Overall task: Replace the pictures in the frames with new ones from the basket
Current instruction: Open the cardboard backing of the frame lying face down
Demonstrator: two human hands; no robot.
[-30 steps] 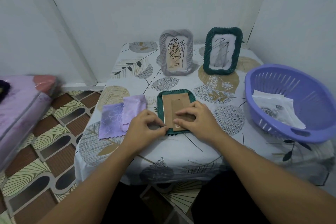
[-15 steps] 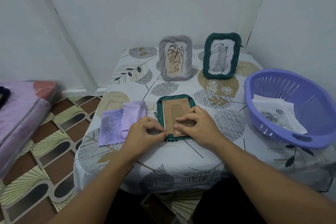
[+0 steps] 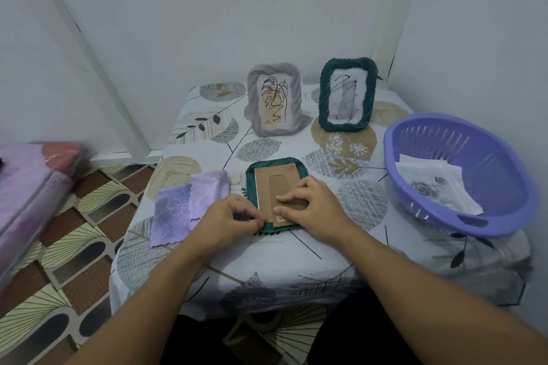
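Here we are at the near edge of the table [image 3: 267, 270], and the work is on the green frame [image 3: 252, 175] lying face down, its brown cardboard backing [image 3: 268, 184] turned up. The left hand [image 3: 228, 222] has its fingers curled in, pinching at the backing's near-left edge by the frame's rim. The right hand [image 3: 311, 206] lies over the backing's near-right part, fingers bent and pressing down, thumb on the board. My read: this is the opening-or-closing step on frame 1 of 3, working the backing; I cannot tell whether a tab is being turned.

At the far edge stand 2 more frames, upright: the grey frame [image 3: 253, 109] with a leaf drawing, and beside it a second green frame [image 3: 323, 98], apart from each other. The purple basket [image 3: 444, 222] sits at the right edge with the new pictures [image 3: 430, 187] inside, untouched by either hand. 2 lilac cloths [image 3: 184, 204] lie just left of the frame in hand.

Next, I'd judge, the backing must lift free cleanly: a careful pry at the edge, with the right hand steadying so the frame does not slide.
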